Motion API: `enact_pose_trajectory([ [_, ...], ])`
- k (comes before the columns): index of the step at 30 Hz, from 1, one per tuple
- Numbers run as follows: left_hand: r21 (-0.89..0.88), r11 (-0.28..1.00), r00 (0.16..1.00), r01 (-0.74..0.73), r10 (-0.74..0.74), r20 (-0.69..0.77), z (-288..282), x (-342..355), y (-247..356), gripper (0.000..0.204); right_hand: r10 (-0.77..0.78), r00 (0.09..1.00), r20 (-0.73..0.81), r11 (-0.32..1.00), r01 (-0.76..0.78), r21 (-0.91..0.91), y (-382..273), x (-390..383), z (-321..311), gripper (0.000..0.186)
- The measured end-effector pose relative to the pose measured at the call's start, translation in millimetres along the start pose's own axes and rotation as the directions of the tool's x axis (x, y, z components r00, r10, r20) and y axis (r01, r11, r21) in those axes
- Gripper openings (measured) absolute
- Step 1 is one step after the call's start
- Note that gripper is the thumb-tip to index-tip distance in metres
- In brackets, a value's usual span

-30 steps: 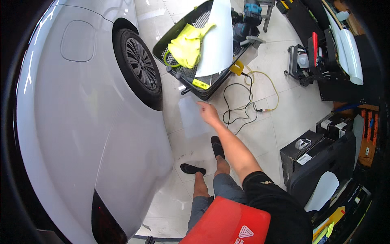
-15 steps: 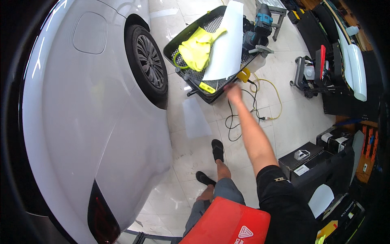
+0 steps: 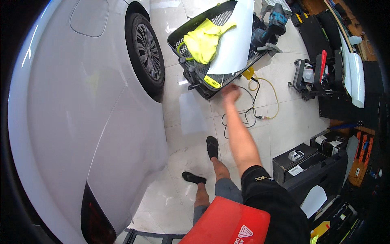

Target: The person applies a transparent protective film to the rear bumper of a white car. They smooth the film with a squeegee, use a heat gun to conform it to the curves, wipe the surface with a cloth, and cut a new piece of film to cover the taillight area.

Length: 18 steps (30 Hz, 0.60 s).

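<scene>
My right hand is stretched out to the near edge of a black cart with perforated mesh trays. Motion smears its fingers, so I cannot tell whether they grip the cart or just touch it. On the cart lie a bright yellow cloth, a large white sheet and a small yellow-labelled item near the front corner. A teal-and-black power tool and a grey spray trigger are at its right end. My left hand is out of view.
A white car's side and rear wheel fill the left. Black and yellow cables lie on the tiled floor, beside a pale sheet. Black boxes and a wheeled stand are on the right. A red pouch hangs before me.
The view has shifted slightly. Against the floor, the cart and its load appear a little farther right. My right hand remains by the cart's near edge.
</scene>
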<state>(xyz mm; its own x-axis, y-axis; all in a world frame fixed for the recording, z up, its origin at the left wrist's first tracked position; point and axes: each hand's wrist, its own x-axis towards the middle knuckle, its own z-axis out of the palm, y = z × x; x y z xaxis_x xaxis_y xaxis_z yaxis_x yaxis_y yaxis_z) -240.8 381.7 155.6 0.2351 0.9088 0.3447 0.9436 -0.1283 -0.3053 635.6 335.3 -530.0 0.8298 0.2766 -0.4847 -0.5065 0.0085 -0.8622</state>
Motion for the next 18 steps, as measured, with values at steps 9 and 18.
enact_pose_trajectory([
  [9, 0.043, 0.999, 1.0, 0.019, -0.019, -0.006, -14.1, -36.2, -7.3, 0.05, -0.289, 0.873, 0.392, 0.826, 0.435, -0.358, -265.3, 139.1, -34.9, 0.051],
  [18, 0.02, 0.999, 0.997, -0.033, 0.034, -0.069, -37.9, -66.8, -64.3, 0.052, -0.633, 0.704, 0.323, 0.453, 0.674, -0.583, -363.6, 59.4, -143.0, 0.035],
])
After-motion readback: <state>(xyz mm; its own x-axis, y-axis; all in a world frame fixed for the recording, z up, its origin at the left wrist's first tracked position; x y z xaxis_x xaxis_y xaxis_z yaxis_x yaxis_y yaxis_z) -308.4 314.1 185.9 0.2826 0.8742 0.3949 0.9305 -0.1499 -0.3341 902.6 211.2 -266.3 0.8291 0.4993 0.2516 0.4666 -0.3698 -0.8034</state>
